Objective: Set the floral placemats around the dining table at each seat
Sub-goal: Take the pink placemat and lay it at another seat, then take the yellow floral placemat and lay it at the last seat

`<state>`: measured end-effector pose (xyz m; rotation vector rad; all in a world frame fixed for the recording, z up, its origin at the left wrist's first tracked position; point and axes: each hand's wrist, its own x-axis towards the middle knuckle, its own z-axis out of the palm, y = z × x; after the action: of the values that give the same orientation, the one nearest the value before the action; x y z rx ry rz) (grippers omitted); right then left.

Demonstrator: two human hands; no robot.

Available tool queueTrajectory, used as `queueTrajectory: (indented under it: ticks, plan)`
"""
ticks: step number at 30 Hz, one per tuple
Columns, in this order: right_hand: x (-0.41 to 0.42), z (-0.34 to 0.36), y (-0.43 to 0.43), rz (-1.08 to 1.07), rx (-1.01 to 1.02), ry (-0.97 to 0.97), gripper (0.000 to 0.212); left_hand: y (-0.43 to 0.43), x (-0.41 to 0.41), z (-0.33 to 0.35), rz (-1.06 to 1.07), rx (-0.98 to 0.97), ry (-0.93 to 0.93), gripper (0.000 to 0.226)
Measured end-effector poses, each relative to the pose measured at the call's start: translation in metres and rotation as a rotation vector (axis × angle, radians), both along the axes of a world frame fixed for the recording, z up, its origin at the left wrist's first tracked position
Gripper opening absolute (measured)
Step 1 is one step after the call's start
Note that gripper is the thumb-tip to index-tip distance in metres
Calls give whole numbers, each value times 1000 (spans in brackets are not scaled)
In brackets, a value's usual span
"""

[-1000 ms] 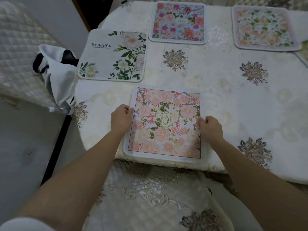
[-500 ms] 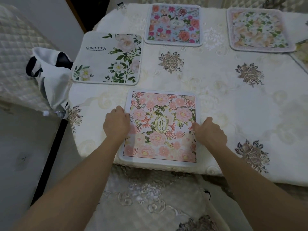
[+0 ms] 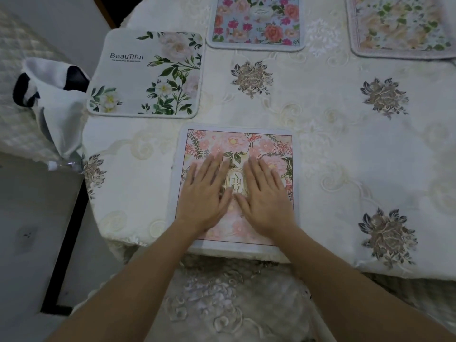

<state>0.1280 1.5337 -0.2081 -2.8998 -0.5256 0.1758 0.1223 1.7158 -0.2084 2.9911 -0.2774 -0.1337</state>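
Container noted: a white fabric bag with black handles is slumped against the left edge of the worktop, resting on a quilted chair; what it holds cannot be made out. The worktop is covered by a cream embroidered cloth with grey-brown rose motifs. The pink floral placemat is laid flat at the near edge, toward the near-left corner, its near border reaching that edge. The left hand and right hand are laid palm-down side by side on its middle, fingers straight and released, nothing grasped; the thumbs nearly meet over a gold oval emblem. A white placemat with green leaves, printed "Beautiful", is set at the left edge. A blue placemat with red and pink flowers and a peach and green placemat are set along the far edge, well apart from the hands. An embroidered chair seat is seen below the near edge, and grey floor at left.
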Motion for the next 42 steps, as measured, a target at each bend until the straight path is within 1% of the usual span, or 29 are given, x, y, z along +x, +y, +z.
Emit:
queueTrajectory:
  ticks: [3, 8, 12, 14, 15, 17, 20, 25, 30, 36, 42]
  plan:
    - [0, 3, -23, -24, -43, 4, 78, 12, -2, 0, 56, -5, -7, 68]
    - [2, 6, -51, -63, -56, 68, 82, 13, -4, 5, 151, -20, 10, 69]
    - [6, 16, -57, -53, -48, 167, 83, 8, 2, 19, 168, 33, 122, 70]
    - [9, 32, -56, -43, -31, 213, 81, 3, 8, 34, 182, 50, 188, 71]
    - [9, 42, -57, -41, -20, 214, 79, -1, 9, 45, 181, 49, 190, 70]
    - [11, 67, -61, -47, -1, 167, 74, -11, 10, 67, 130, 69, 121, 68]
    - [13, 102, -72, -44, -23, 96, 67, -38, 10, 100, 13, 119, 44, 68]
    - [16, 148, -99, -66, -11, -105, 58, -91, 10, 148, -52, 70, -88, 68]
    - [10, 179, -134, -118, -16, -218, 56, -134, 13, 181, -97, 38, -161, 66]
    - [-12, 204, -207, -282, -41, -277, 56, -206, 21, 198, -282, 46, -219, 65]
    - [-65, 216, -321, -536, -84, -304, 55, -336, 18, 208, -560, 11, -262, 65]
